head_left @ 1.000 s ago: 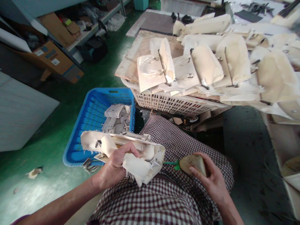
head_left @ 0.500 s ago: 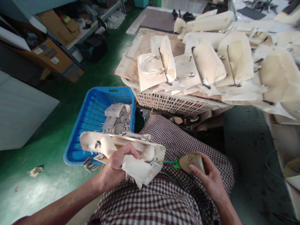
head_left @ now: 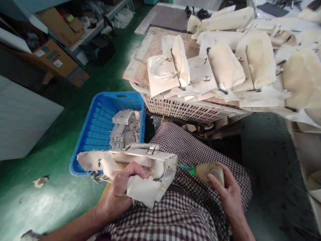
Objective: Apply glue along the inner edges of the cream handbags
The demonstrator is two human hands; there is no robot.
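Across my lap lies a cream bag piece (head_left: 147, 154) with metal buckles, a handle and frayed fabric edges. My left hand (head_left: 122, 187) is closed on it, with the thumb pressed at its opening and a loose fabric flap hanging below. My right hand (head_left: 227, 187) is wrapped round a squeeze bottle (head_left: 209, 172) of yellowish content, held on its side. The bottle's green nozzle points left, and its thin tip meets or nearly meets the right end of the bag piece; exact contact is hard to tell.
A blue basket (head_left: 87, 125) with grey-white pieces (head_left: 124, 129) stands at left. Ahead, a wooden board (head_left: 140, 57) on a white crate (head_left: 183, 108) bears several cream bags (head_left: 223, 67). Cardboard boxes (head_left: 59, 62) are at the upper left. Scraps lie on the green floor.
The bag piece has shifted slightly left and turned, showing more of its buckled side. My right hand and the bottle have moved a little to the right.
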